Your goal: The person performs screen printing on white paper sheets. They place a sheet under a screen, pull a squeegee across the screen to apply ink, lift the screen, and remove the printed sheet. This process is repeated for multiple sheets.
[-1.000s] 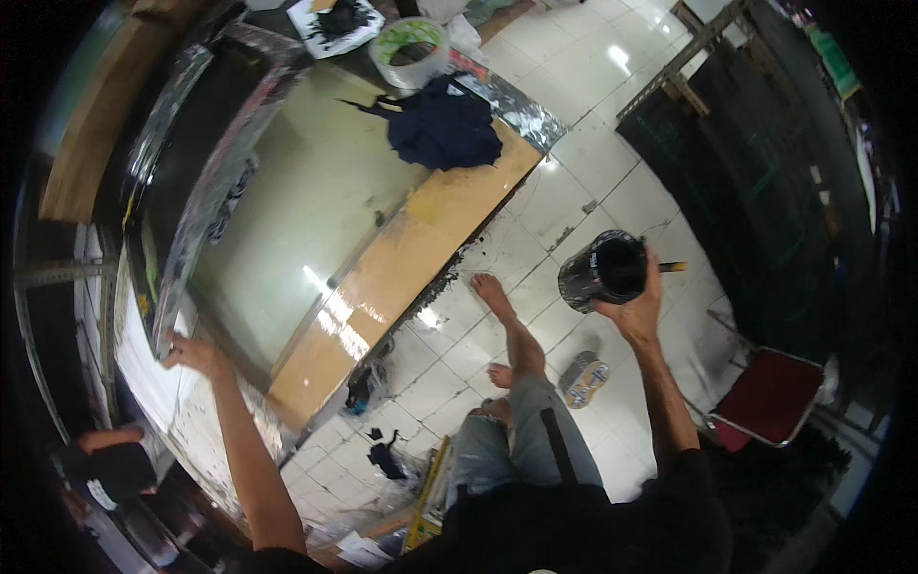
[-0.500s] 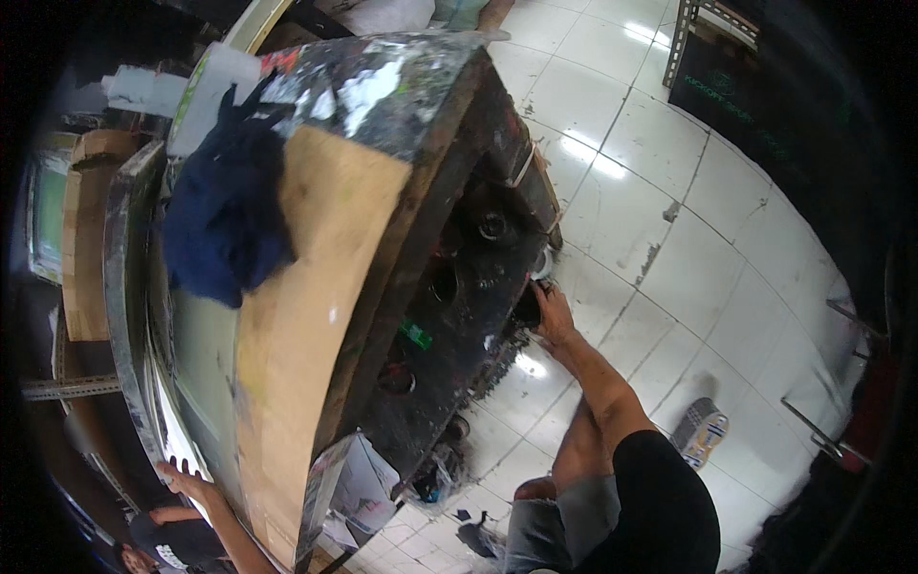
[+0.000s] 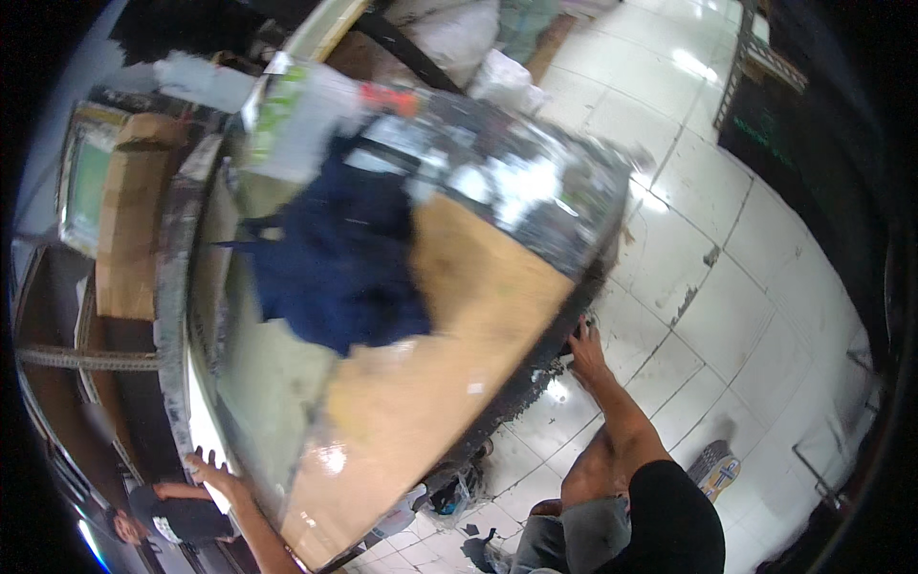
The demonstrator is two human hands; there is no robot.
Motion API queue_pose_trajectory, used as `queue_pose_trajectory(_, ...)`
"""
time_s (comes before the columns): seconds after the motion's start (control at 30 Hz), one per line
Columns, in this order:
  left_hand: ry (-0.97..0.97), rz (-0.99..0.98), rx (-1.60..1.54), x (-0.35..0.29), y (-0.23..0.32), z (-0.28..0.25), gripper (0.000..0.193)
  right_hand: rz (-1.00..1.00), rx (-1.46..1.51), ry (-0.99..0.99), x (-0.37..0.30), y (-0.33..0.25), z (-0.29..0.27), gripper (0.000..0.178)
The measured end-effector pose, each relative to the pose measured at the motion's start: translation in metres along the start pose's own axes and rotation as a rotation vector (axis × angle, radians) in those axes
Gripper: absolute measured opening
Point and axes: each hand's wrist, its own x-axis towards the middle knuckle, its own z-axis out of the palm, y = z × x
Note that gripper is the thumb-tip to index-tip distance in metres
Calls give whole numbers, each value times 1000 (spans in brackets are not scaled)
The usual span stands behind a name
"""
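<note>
My left hand (image 3: 212,471) is at the left side of the worktable, fingers spread and holding nothing, beside a white sheet (image 3: 203,409) along its edge. Low at the table's right side, my right hand (image 3: 587,346) reaches down with bent fingers around something dark, partly hidden by the tabletop edge. A tan board (image 3: 435,359) covers much of the tabletop. Across it lies a crumpled dark blue cloth (image 3: 335,258), with a pale greenish panel (image 3: 273,383) to its left.
Paint-smeared dark tabletop (image 3: 497,163) shows at the far end. Cardboard (image 3: 139,220) and metal shelving (image 3: 86,359) stand at left, with another person (image 3: 177,512) below. White tiled floor (image 3: 736,277) spreads right. Plastic bags (image 3: 454,493) lie under the table's near end.
The view has shifted, so the table and cloth appear farther right and the tabletop now hides most of the lower shelf. My right hand stays by the shelf edge, my left by the table side.
</note>
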Motion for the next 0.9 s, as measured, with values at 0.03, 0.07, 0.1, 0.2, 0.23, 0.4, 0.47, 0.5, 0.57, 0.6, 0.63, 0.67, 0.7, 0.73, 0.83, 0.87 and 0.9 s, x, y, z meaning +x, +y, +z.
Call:
queue_pose_trajectory(0.03, -21, 0, -10, 8, -14, -6, 77, -78, -20, 35, -7, -4, -10, 95)
queue_pose_trajectory(0.07, -34, 0, -18, 18, -24, -20, 75, -165, -39, 69, -16, -11, -21, 94)
queue_pose_trajectory(0.1, -11, -33, -65, 2, -13, 4, 74, -117, 195, 159, -27, -2, -28, 89)
queue_pose_trajectory(0.2, -50, -105, -3, -27, -5, 1, 79, -267, -38, 183, -78, -17, -90, 68)
queue_pose_trajectory(0.23, -54, -144, -39, -46, -9, -1, 79, -218, -182, 221, -105, 22, -60, 50)
queue_pose_trajectory(0.4, 46, -301, -54, -76, 59, 5, 80, -122, -117, -1031, -176, -92, -397, 49)
queue_pose_trajectory(0.47, 45, -355, -148, -87, 36, 10, 85, 93, 402, -1148, -172, -178, -540, 48)
queue_pose_trajectory(0.5, 24, -352, -156, -87, 27, 19, 90, -56, 456, -978, -166, -217, -583, 47)
queue_pose_trajectory(0.57, 15, -216, -215, -90, 1, 15, 99, -362, 570, -469, -143, -291, -624, 53)
queue_pose_trajectory(0.6, -20, -166, -257, -92, 21, 21, 104, -490, 638, -107, -129, -320, -622, 61)
queue_pose_trajectory(0.63, -9, -206, -335, -88, 29, 26, 102, -581, 490, 86, -109, -356, -621, 71)
queue_pose_trajectory(0.67, 12, -252, -412, -89, 31, 27, 101, -678, 338, 273, -84, -387, -616, 81)
queue_pose_trajectory(0.7, -23, -171, -490, -88, 43, 22, 97, -748, 141, 250, -62, -408, -609, 85)
queue_pose_trajectory(0.73, 45, -195, -469, -90, 40, 27, 95, -813, -55, 234, -40, -427, -600, 90)
queue_pose_trajectory(0.83, 51, -125, -357, -77, 53, 20, 87, -829, -282, 259, 11, -446, -563, 92)
queue_pose_trajectory(0.87, 64, -101, -324, -72, 57, 16, 86, -856, -322, 335, 18, -446, -559, 91)
queue_pose_trajectory(0.9, 72, -82, -295, -66, 65, 16, 85, -880, -369, 408, 25, -447, -561, 91)
